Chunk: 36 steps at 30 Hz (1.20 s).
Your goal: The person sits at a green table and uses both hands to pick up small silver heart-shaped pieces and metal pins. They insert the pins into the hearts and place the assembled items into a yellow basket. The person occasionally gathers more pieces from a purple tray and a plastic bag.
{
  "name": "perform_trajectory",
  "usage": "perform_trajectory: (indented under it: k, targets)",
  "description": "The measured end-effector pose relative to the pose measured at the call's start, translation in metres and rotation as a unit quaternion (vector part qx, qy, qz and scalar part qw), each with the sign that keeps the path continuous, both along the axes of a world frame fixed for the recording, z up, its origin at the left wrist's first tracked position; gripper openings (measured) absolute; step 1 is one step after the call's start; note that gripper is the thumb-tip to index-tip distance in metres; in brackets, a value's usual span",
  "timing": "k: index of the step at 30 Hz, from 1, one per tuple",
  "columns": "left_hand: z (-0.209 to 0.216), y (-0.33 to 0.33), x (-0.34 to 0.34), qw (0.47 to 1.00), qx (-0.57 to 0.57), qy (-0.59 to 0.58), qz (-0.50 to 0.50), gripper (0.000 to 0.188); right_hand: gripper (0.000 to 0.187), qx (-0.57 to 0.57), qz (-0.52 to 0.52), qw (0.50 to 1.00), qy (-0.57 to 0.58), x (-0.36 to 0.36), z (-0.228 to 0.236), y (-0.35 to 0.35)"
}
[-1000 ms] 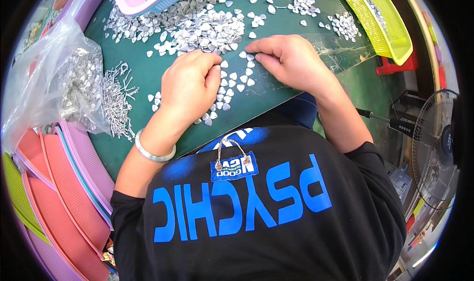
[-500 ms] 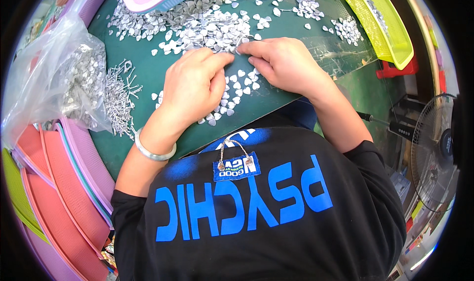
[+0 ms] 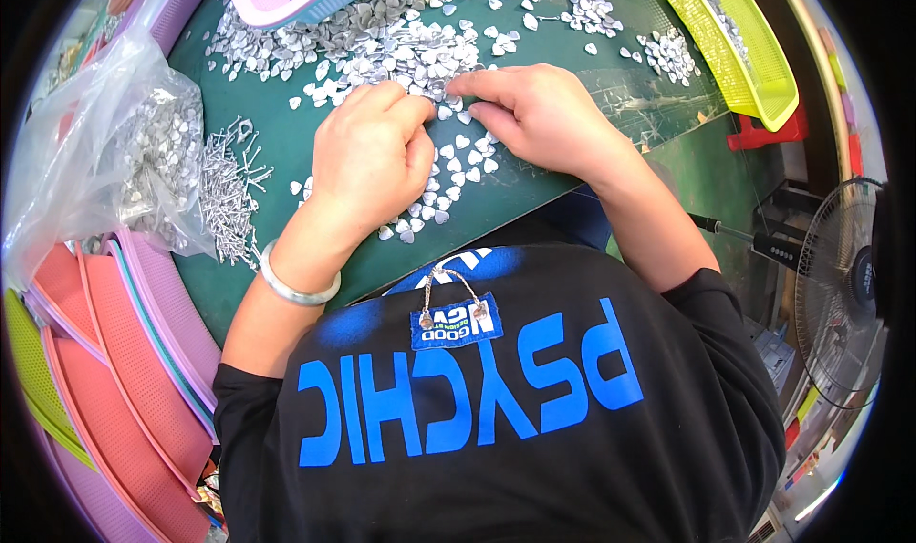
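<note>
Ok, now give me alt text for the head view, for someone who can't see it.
A person's left hand and right hand are at the near edge of a pile of silver hearts on a green table. At left are a clear bag, metal pins and stacked baskets; at right, a fan.

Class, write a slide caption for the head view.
Left hand and right hand at a heap of silver hearts on a green table.

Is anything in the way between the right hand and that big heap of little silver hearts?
Nothing visible is. The right hand has its index fingertip at the near edge of the heap; the pink-and-blue basket sits at the far side.
</note>
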<state>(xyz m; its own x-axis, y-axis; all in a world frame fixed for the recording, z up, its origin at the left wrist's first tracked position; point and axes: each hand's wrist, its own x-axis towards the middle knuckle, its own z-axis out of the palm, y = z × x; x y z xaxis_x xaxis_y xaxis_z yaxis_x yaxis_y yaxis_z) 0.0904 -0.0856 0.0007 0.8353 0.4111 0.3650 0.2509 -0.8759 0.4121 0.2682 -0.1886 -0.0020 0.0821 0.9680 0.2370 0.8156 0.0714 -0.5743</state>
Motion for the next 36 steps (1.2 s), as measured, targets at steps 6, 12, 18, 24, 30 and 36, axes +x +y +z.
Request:
perform_trajectory:
  k: [6,12,18,24,30,36]
  targets:
    - [-0.002,-0.003,-0.002,1.0,-0.004,0.011,-0.012,0.017,0.011,-0.052,0.011,0.998,-0.04,0.004,0.004,-0.003]
    - [0.001,-0.003,-0.006,0.999,-0.012,0.015,-0.04,0.018,0.011,-0.024,0.004,1.0,-0.017,0.001,0.003,-0.001]
    - [-0.001,0.0,-0.01,0.999,-0.034,-0.014,-0.03,0.018,0.011,0.016,-0.008,1.0,-0.022,0.001,-0.002,0.002]
    - [0.002,-0.002,-0.004,0.999,-0.011,0.014,-0.03,0.023,0.01,-0.013,0.016,0.999,-0.045,0.002,-0.001,0.007]
    - [-0.002,-0.004,-0.004,1.0,0.023,0.017,-0.002,0.022,0.007,-0.051,0.029,0.997,-0.039,0.006,0.007,-0.004]
    - [0.001,-0.006,-0.003,1.0,0.006,-0.003,-0.007,0.02,0.011,-0.117,-0.021,0.993,0.005,0.01,0.02,-0.01]
